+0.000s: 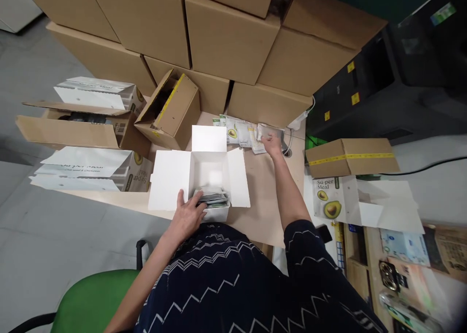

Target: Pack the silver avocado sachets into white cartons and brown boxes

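Note:
An open white box (209,170) stands on the table in front of me, its flaps folded out. Several flat sachets (211,196) are stacked inside, at the side nearest me. My left hand (189,211) rests on the box's near left edge with fingers apart, the tips on the sachets. Further back, a row of avocado-printed sachets (233,130) lies on the table. At the right end of that row, my right hand (272,144) has its fingers closed on a silvery sachet (269,131); part of the grip is hidden.
Large cardboard cartons (229,38) are stacked behind the table (260,192). Smaller open cartons (175,111) and white printed boxes (95,170) stand on the left. To the right are a black machine (365,89), a taped carton (350,157) and shelves. A green chair (95,301) is at lower left.

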`<state>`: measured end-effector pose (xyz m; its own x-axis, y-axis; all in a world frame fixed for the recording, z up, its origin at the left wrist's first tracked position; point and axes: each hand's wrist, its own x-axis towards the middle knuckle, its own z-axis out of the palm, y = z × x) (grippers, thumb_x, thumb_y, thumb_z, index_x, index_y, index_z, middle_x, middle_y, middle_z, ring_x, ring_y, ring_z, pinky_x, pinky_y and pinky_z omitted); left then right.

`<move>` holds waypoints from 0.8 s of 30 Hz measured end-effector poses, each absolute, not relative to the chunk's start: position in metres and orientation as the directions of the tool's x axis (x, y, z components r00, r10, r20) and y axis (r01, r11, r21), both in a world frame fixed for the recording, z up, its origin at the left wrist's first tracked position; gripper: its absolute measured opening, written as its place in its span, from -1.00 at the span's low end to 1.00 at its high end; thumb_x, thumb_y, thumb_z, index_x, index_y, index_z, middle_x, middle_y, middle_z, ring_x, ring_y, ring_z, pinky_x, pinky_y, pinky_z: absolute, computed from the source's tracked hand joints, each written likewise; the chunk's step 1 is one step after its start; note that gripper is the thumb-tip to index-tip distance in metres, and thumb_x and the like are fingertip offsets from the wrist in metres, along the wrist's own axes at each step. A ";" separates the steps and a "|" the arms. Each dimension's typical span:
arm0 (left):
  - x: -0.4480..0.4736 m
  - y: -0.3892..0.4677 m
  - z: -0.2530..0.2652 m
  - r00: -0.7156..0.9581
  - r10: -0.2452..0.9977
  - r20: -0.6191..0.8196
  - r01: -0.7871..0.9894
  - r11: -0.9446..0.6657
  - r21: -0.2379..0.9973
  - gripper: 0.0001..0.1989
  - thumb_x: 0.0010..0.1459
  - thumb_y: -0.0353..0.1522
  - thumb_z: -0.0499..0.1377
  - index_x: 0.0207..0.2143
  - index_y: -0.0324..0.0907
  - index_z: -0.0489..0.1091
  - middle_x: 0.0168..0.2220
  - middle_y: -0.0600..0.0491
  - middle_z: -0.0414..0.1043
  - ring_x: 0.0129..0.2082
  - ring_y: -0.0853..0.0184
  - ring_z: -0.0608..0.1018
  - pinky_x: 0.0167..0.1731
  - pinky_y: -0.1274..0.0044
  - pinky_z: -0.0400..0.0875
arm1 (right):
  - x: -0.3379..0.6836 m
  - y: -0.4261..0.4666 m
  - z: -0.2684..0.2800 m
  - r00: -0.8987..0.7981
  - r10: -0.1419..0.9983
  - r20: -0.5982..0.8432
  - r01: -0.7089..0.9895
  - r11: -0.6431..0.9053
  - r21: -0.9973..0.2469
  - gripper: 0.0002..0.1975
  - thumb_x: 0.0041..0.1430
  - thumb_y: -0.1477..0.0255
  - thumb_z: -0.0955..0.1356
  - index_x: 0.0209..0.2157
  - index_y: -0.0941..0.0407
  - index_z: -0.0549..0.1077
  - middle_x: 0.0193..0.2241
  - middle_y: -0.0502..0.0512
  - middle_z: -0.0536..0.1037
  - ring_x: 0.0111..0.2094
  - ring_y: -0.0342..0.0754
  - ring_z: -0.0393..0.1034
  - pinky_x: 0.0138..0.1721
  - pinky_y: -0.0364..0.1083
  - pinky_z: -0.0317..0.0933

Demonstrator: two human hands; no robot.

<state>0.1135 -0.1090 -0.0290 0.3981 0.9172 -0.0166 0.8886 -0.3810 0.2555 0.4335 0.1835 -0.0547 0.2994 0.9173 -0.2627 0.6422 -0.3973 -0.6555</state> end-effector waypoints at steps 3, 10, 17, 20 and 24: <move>0.114 -0.109 -0.027 0.392 0.920 -0.026 0.895 -0.375 0.242 -0.79 0.31 -0.39 0.07 -0.14 -0.17 0.50 0.20 -0.26 0.36 0.00 0.07 0.56 0.24 -0.15 -0.04 | 0.440 0.217 -0.088 0.381 0.896 -0.227 0.795 -0.443 -0.415 -0.20 0.11 0.17 0.42 0.30 0.19 0.16 0.31 0.45 0.17 0.31 0.29 0.10 0.29 0.20 0.01; 0.116 -0.111 -0.023 0.361 0.931 -0.057 0.908 -0.337 0.248 -0.80 0.31 -0.40 0.07 -0.15 -0.14 0.50 0.19 -0.21 0.38 0.00 0.11 0.57 0.26 -0.12 -0.03 | 0.438 0.255 -0.133 0.452 0.829 -0.328 0.814 -0.534 -0.229 0.13 0.07 -0.05 0.38 0.43 0.20 -0.21 0.42 0.57 -0.26 0.39 0.44 -0.18 0.29 0.37 -0.17; 0.115 -0.112 -0.023 0.354 0.934 -0.056 0.910 -0.329 0.254 -0.79 0.32 -0.38 0.07 -0.14 -0.12 0.50 0.19 -0.20 0.38 0.00 0.10 0.58 0.28 -0.11 -0.07 | 0.423 0.235 -0.145 0.390 0.854 -0.345 0.884 -0.452 -0.119 -0.15 0.27 0.23 0.29 0.43 0.27 -0.14 0.41 0.60 -0.18 0.39 0.39 -0.18 0.28 0.36 -0.12; 0.114 -0.112 -0.024 0.361 0.931 -0.052 0.907 -0.338 0.252 -0.79 0.31 -0.38 0.08 -0.13 -0.13 0.50 0.20 -0.20 0.37 0.00 0.09 0.57 0.28 -0.11 -0.08 | 0.414 0.200 -0.140 0.292 0.893 -0.343 0.911 -0.369 -0.185 -0.25 0.28 0.35 0.29 0.39 0.33 -0.02 0.38 0.67 -0.13 0.39 0.37 -0.15 0.27 0.35 -0.10; 0.114 -0.111 -0.024 0.386 0.921 -0.049 0.901 -0.365 0.235 -0.78 0.33 -0.37 0.06 -0.11 -0.15 0.49 0.20 -0.23 0.37 0.00 0.09 0.57 0.26 -0.12 -0.06 | 0.406 0.132 -0.137 0.135 0.962 -0.237 0.884 -0.225 -0.410 -0.38 0.24 0.45 0.28 0.30 0.35 0.16 0.36 0.68 -0.06 0.38 0.35 -0.12 0.28 0.33 -0.11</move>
